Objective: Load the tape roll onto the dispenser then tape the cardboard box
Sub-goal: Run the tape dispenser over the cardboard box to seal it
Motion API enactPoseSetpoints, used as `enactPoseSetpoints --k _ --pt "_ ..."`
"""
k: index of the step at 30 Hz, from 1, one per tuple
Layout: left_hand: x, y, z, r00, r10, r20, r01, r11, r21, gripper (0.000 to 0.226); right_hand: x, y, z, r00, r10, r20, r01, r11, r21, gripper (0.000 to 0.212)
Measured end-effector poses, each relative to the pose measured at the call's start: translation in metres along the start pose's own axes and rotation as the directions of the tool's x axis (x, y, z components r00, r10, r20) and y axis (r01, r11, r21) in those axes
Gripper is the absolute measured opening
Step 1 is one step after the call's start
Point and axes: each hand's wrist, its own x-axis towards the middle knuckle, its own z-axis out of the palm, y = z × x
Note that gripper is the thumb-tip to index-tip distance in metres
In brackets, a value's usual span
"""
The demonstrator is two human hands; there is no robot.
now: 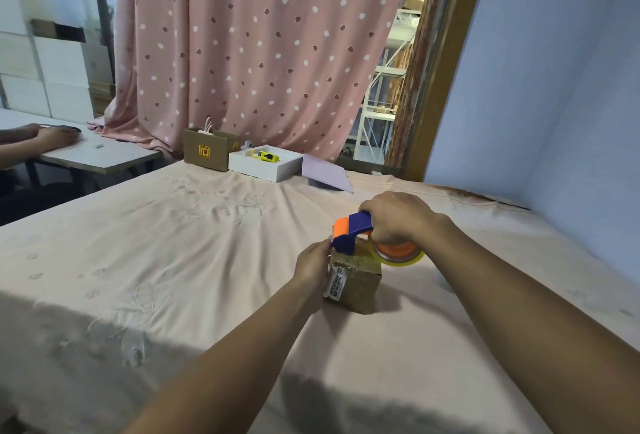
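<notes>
A small brown cardboard box (360, 281) with a white label on its left face stands on the pink bedsheet. The blue and orange tape dispenser (349, 231) rests on the box's top, its front end at the left edge. A clear yellowish tape roll (401, 255) sits on the dispenser's orange hub, overhanging the box's right side. My right hand (398, 217) grips the dispenser's handle from above. My left hand (313, 265) presses against the box's left face, fingertips at the top edge under the dispenser's front.
A bed (173, 260) with a pink sheet fills the view. At its far edge stand a brown carton (204, 151), an open white box (265, 165) holding a yellow item, and a lilac lid (327, 174). Another person's hand (52, 137) rests on a table at left.
</notes>
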Motion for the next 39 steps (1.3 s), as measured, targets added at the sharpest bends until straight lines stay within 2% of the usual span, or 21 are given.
enactPoseSetpoints --k 7,10,13,16,18,22,25,27,32,36,39 --pt "-0.006 -0.003 0.006 0.994 0.111 -0.016 -0.110 0.991 0.074 0.027 -0.002 0.005 0.001 1.000 0.015 0.023 -0.016 0.999 0.037 0.066" --pt "-0.003 -0.006 0.005 0.995 0.101 0.021 -0.102 0.995 0.014 0.035 -0.003 0.007 0.002 0.999 0.010 0.044 -0.013 0.998 0.063 0.065" --pt "-0.005 -0.005 0.005 0.991 0.106 0.085 -0.103 0.994 -0.047 0.034 -0.004 0.010 0.007 0.999 0.020 0.040 -0.023 0.997 0.072 0.062" --pt "-0.001 0.002 0.005 0.996 0.079 0.040 -0.074 0.992 -0.105 0.040 -0.005 0.015 0.012 0.998 0.031 0.050 -0.036 0.994 0.104 0.062" --pt "0.000 0.004 0.005 0.993 0.107 -0.050 -0.113 0.987 -0.116 0.041 -0.004 0.018 0.015 0.997 0.034 0.062 -0.042 0.991 0.127 0.065" --pt "-0.011 -0.008 0.010 0.960 0.260 -0.106 -0.258 0.966 0.035 0.032 -0.001 0.020 0.017 0.997 0.037 0.066 -0.046 0.989 0.142 0.066" --pt "-0.011 -0.019 0.011 0.943 0.325 -0.068 -0.313 0.939 0.141 0.043 0.001 0.019 0.019 0.997 0.036 0.064 -0.044 0.990 0.137 0.065" --pt "-0.010 -0.023 0.008 0.936 0.352 -0.004 -0.341 0.911 0.233 0.052 0.001 0.019 0.019 0.998 0.036 0.060 -0.044 0.989 0.140 0.065" --pt "-0.015 -0.013 0.002 0.937 0.347 0.045 -0.343 0.889 0.304 0.053 0.001 0.019 0.019 0.997 0.042 0.061 -0.050 0.989 0.137 0.066" --pt "-0.009 -0.013 -0.003 0.897 0.421 0.139 -0.427 0.735 0.527 0.049 -0.004 0.023 0.019 0.997 0.048 0.065 -0.057 0.988 0.140 0.064" --pt "-0.008 -0.013 -0.005 0.874 0.453 0.173 -0.459 0.659 0.596 0.047 -0.007 0.024 0.018 0.997 0.037 0.066 -0.045 0.990 0.132 0.064"
